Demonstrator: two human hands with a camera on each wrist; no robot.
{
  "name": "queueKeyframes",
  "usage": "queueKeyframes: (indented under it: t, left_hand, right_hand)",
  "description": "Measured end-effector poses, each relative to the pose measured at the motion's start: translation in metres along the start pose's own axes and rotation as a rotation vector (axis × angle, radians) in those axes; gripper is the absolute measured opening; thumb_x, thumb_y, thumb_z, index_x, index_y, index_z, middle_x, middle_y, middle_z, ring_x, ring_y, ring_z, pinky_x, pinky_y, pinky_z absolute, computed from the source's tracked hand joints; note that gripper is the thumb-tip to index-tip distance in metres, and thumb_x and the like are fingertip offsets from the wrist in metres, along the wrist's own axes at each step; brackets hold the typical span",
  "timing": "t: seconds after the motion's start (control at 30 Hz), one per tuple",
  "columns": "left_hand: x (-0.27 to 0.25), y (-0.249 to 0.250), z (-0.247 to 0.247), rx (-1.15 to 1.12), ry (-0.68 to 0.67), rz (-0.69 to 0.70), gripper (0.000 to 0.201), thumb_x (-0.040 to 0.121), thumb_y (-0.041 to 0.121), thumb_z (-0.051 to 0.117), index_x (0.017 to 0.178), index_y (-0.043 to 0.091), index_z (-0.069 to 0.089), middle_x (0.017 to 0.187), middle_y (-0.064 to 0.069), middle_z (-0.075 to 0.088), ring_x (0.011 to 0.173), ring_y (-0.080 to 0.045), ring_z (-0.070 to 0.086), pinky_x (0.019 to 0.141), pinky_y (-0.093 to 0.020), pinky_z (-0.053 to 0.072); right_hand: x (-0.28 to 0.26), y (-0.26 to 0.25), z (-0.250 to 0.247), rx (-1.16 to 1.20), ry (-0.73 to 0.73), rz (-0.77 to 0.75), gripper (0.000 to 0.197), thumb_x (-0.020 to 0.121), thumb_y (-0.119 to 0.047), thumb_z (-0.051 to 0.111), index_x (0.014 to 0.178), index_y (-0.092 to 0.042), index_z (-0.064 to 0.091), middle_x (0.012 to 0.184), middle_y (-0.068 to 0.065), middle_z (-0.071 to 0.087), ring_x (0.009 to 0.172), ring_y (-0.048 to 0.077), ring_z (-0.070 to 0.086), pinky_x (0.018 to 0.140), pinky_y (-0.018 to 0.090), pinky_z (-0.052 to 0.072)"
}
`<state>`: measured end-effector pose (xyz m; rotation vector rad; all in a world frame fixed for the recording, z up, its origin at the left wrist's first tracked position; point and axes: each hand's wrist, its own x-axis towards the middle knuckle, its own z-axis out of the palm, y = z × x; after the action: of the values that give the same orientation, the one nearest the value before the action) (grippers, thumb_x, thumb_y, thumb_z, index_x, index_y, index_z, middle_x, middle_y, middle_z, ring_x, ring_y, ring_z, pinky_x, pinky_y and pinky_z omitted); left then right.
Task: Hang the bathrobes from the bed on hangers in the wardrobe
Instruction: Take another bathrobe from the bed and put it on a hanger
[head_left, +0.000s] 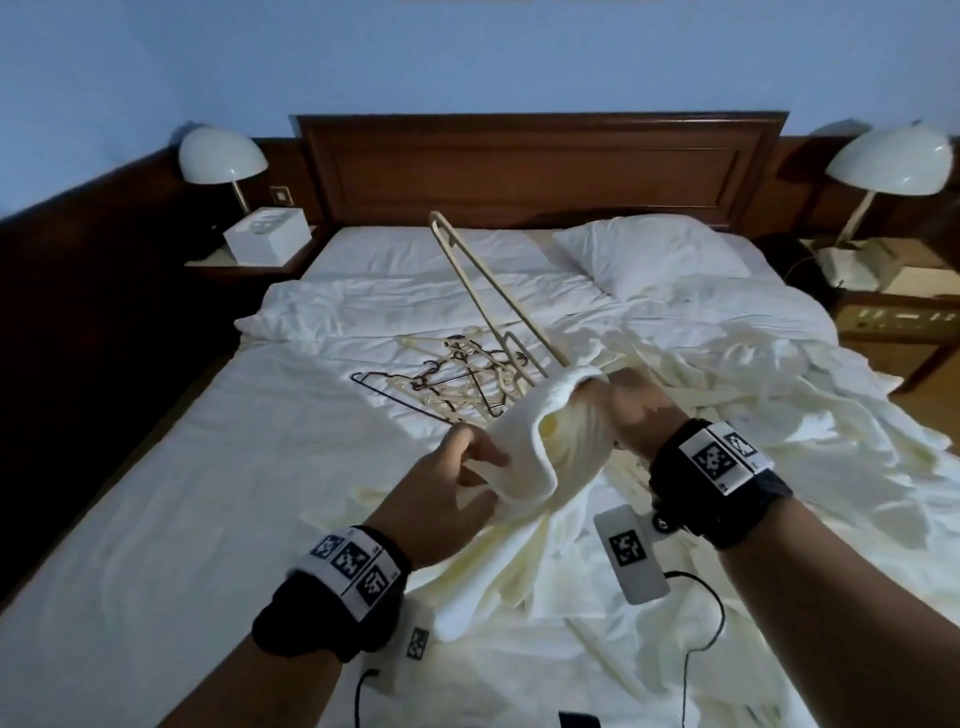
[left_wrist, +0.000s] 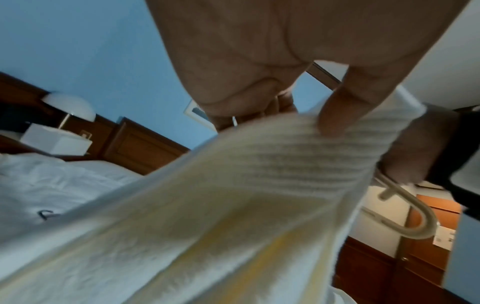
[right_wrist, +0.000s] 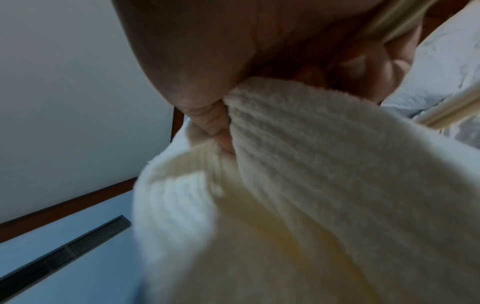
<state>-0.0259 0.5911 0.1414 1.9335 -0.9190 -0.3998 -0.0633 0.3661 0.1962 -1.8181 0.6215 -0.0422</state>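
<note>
Both hands are pinching the bathrobe (head_left: 524, 457) over the bed (head_left: 208, 467).
Left hand (head_left: 462, 478) and right hand (head_left: 631, 405) are bunching soft, floppy ribbed edge; right is also gripping the stiff hanger (head_left: 478, 280).

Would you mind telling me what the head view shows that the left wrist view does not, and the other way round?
Only the head view shows the pile of spare hangers on the bed, the pillow, the far bedside lamp and both wrists at once. Only the left wrist view shows the curved hook of the held hanger below the right wrist, and the left thumb pressed on the ribbed cloth. Both show the left hand and right hand gripping the cream bathrobe, plus the near lamp and white box.
</note>
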Motion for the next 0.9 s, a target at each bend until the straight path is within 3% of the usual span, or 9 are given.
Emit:
queueKeyframes:
  t: [0.1, 0.17, 0.3, 0.4, 0.53, 0.63, 0.7, 0.8, 0.9]
  left_hand:
    - [0.002, 0.015, 0.032, 0.072, -0.094, -0.052, 0.086, 0.074, 0.039, 0.075, 0.140, 0.036, 0.021, 0.122, 0.016, 0.050, 0.079, -0.006, 0.064, 0.079, -0.033, 0.056]
    - [0.004, 0.020, 0.050, 0.158, -0.084, -0.118, 0.104, 0.066, 0.056, 0.079, 0.144, 0.039, 0.014, 0.124, 0.015, 0.046, 0.086, -0.004, 0.061, 0.079, -0.024, 0.051]
    - [0.009, 0.034, 0.066, 0.330, 0.268, -0.089, 0.035, 0.082, 0.038, 0.050, 0.109, 0.018, 0.059, 0.103, 0.003, 0.055, 0.097, -0.019, 0.055, 0.085, -0.027, 0.042]
    - [0.010, 0.054, 0.045, 0.110, 0.445, -0.210, 0.048, 0.072, 0.028, 0.043, 0.110, 0.012, 0.067, 0.106, 0.002, 0.068, 0.093, -0.014, 0.060, 0.080, -0.021, 0.043]
    - [0.004, 0.120, 0.019, -0.122, 0.367, -0.101, 0.021, 0.080, 0.017, 0.054, 0.073, 0.028, 0.070, 0.067, 0.010, 0.067, 0.064, -0.005, 0.061, 0.061, -0.019, 0.048]
    - [0.003, 0.169, 0.009, -0.173, 0.337, 0.003, 0.029, 0.091, 0.006, 0.060, 0.075, 0.027, 0.072, 0.075, 0.013, 0.069, 0.075, -0.001, 0.064, 0.070, -0.014, 0.048]
    - [0.007, 0.187, 0.006, -0.202, 0.338, 0.034, 0.011, 0.091, 0.016, 0.063, 0.086, 0.021, 0.071, 0.087, 0.007, 0.073, 0.086, -0.007, 0.067, 0.080, -0.021, 0.051]
    - [0.016, 0.189, 0.013, -0.226, 0.360, -0.028, 0.020, 0.088, 0.029, 0.068, 0.092, 0.011, 0.074, 0.096, -0.009, 0.074, 0.089, -0.022, 0.070, 0.083, -0.038, 0.052]
    - [0.024, 0.175, 0.029, -0.313, 0.413, -0.148, 0.026, 0.090, 0.026, 0.066, 0.089, 0.001, 0.073, 0.092, -0.015, 0.073, 0.079, -0.020, 0.065, 0.073, -0.031, 0.048]
  right_hand:
    - [-0.005, 0.012, -0.010, -0.045, 0.019, 0.015, 0.039, 0.090, -0.019, 0.057, 0.115, 0.011, 0.059, 0.081, 0.010, 0.054, 0.076, 0.022, 0.051, 0.074, 0.033, 0.045]
    - [-0.007, 0.020, -0.017, -0.068, 0.022, 0.016, 0.033, 0.095, -0.015, 0.051, 0.115, 0.011, 0.060, 0.091, 0.013, 0.054, 0.085, 0.022, 0.051, 0.081, 0.037, 0.045]
    - [-0.016, 0.035, -0.037, -0.111, 0.013, 0.006, 0.033, 0.093, -0.017, 0.054, 0.112, 0.009, 0.062, 0.088, 0.012, 0.057, 0.080, 0.022, 0.053, 0.072, 0.031, 0.046]
    - [-0.037, 0.044, -0.062, -0.206, -0.008, -0.097, 0.051, 0.072, -0.046, 0.066, 0.089, 0.001, 0.072, 0.073, 0.019, 0.066, 0.064, 0.027, 0.060, 0.060, 0.032, 0.044]
    - [-0.072, 0.038, -0.108, -0.424, -0.048, -0.321, 0.057, 0.056, -0.067, 0.057, 0.069, -0.014, 0.073, 0.055, 0.009, 0.057, 0.057, 0.017, 0.051, 0.061, 0.043, 0.046]
    - [-0.094, 0.010, -0.142, -0.202, -0.002, -0.478, 0.022, 0.065, -0.043, 0.064, 0.064, -0.023, 0.074, 0.050, 0.004, 0.054, 0.052, 0.010, 0.048, 0.052, 0.035, 0.039]
    - [-0.091, 0.000, -0.152, -0.157, 0.111, -0.586, 0.027, 0.067, -0.039, 0.064, 0.064, -0.013, 0.070, 0.055, 0.006, 0.054, 0.051, 0.012, 0.048, 0.049, 0.031, 0.036]
    - [-0.070, 0.004, -0.148, -0.437, 0.247, -0.715, 0.040, 0.072, -0.045, 0.059, 0.065, -0.006, 0.062, 0.068, 0.008, 0.058, 0.059, 0.017, 0.056, 0.052, 0.032, 0.044]
    - [-0.053, 0.026, -0.133, -0.611, 0.163, -0.668, 0.042, 0.078, -0.058, 0.051, 0.062, -0.019, 0.054, 0.077, -0.004, 0.051, 0.069, 0.018, 0.054, 0.062, 0.032, 0.046]
